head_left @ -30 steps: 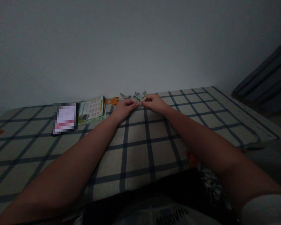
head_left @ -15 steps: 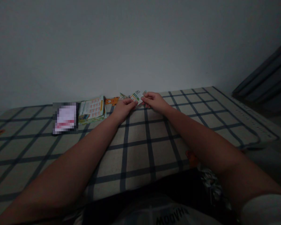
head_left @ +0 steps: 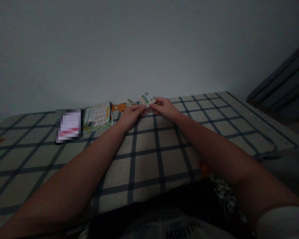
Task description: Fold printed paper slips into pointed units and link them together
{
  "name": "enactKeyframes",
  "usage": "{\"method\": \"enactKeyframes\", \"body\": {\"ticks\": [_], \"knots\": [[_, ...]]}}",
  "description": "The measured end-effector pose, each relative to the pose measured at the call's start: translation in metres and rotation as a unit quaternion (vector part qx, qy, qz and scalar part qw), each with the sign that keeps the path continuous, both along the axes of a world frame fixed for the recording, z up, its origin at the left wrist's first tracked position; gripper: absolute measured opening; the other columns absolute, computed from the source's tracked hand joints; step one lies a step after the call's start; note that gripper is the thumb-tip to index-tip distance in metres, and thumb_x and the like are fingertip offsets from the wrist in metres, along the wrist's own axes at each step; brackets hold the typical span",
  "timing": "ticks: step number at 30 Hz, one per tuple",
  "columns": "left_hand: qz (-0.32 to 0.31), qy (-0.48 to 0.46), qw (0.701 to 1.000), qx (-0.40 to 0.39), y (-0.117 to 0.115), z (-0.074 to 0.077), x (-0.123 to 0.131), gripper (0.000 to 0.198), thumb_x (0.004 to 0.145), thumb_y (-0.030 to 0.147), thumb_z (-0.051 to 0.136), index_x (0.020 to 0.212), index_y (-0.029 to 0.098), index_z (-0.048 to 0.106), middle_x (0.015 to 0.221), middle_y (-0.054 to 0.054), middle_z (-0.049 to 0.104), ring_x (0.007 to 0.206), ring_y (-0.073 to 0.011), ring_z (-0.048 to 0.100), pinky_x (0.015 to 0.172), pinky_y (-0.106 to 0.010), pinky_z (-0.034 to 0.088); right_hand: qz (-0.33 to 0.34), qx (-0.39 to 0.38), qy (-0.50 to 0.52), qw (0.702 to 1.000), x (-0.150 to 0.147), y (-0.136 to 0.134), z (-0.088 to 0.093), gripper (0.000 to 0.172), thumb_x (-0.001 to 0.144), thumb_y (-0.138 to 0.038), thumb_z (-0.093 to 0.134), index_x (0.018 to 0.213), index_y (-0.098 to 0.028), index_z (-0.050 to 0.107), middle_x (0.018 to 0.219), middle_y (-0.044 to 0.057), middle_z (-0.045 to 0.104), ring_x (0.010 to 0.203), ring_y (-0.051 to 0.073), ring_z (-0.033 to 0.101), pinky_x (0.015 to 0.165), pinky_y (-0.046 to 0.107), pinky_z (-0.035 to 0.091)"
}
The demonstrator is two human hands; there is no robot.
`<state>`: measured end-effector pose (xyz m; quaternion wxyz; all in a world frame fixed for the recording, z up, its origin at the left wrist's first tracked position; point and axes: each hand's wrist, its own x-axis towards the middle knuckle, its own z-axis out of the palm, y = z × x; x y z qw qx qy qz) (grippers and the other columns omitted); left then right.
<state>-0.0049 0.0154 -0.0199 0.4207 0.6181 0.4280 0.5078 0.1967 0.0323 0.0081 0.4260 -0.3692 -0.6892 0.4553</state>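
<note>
Between my two hands is a small folded paper (head_left: pixel 147 98), printed green and white with a square code near its top. My left hand (head_left: pixel 132 114) pinches its lower left edge, and my right hand (head_left: pixel 165 108) pinches its lower right edge. The paper is held up slightly over the checked cloth, near the wall. Just behind my left hand lies another folded printed paper (head_left: pixel 130 101), partly covered by that hand. To the left rests a stack of printed leaflets (head_left: pixel 97 114), white, yellow and green.
A dark-edged phone-like object (head_left: pixel 69 126) with a pixelated face lies left of the leaflets. The checked cloth (head_left: pixel 149 166), with orange bear prints, covers the surface up to a grey wall (head_left: pixel 149 46). A dark curtain (head_left: pixel 284 79) hangs at the right.
The folded paper has tilted and risen a little between my fingers, so its code shows more fully. Both hands stay nearly in place, and the leaflets and phone-like object have not moved.
</note>
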Motion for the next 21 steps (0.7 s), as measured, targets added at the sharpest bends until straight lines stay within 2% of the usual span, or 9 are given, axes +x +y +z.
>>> {"method": "enactKeyframes", "body": {"ticks": [6,12,17,21], "knots": [[0.013,0.034,0.999,0.008,0.001,-0.003,-0.002,0.058,0.074,0.075,0.080,0.084,0.017,0.083,0.067,-0.003,0.065,0.063,-0.0151,0.050,0.059,-0.030,0.034,0.021,0.010,-0.013,1.000,-0.002,0.000,-0.003,0.012,0.089,-0.023,0.074,0.085,-0.015,0.065,0.074,0.000,0.067,0.058,0.009,0.055,0.053,0.021,0.045],[0.000,0.091,0.995,0.036,-0.003,0.002,-0.003,0.054,0.080,0.071,0.077,0.084,0.017,0.083,0.067,-0.003,0.065,0.063,-0.0149,0.050,0.061,-0.029,0.035,0.022,0.027,-0.034,0.999,0.001,-0.002,-0.001,0.014,0.086,-0.026,0.071,0.080,-0.015,0.066,0.070,0.001,0.064,0.060,0.012,0.055,0.058,0.024,0.046],[-0.015,0.123,0.991,0.045,-0.005,0.006,-0.003,0.058,0.078,0.072,0.077,0.090,0.016,0.085,0.077,-0.005,0.073,0.072,-0.0177,0.056,0.069,-0.030,0.040,0.016,0.049,-0.033,0.998,0.000,-0.003,-0.002,0.017,0.077,-0.029,0.074,0.079,-0.015,0.065,0.075,0.001,0.066,0.069,0.014,0.060,0.067,0.026,0.048],[-0.018,0.123,0.991,0.043,-0.007,0.008,-0.003,0.057,0.078,0.070,0.077,0.092,0.016,0.086,0.079,-0.006,0.075,0.073,-0.0178,0.057,0.069,-0.030,0.040,0.019,0.060,-0.040,0.997,0.000,-0.002,-0.004,0.016,0.079,-0.030,0.072,0.079,-0.015,0.066,0.075,0.001,0.067,0.070,0.014,0.059,0.066,0.026,0.047]]}}
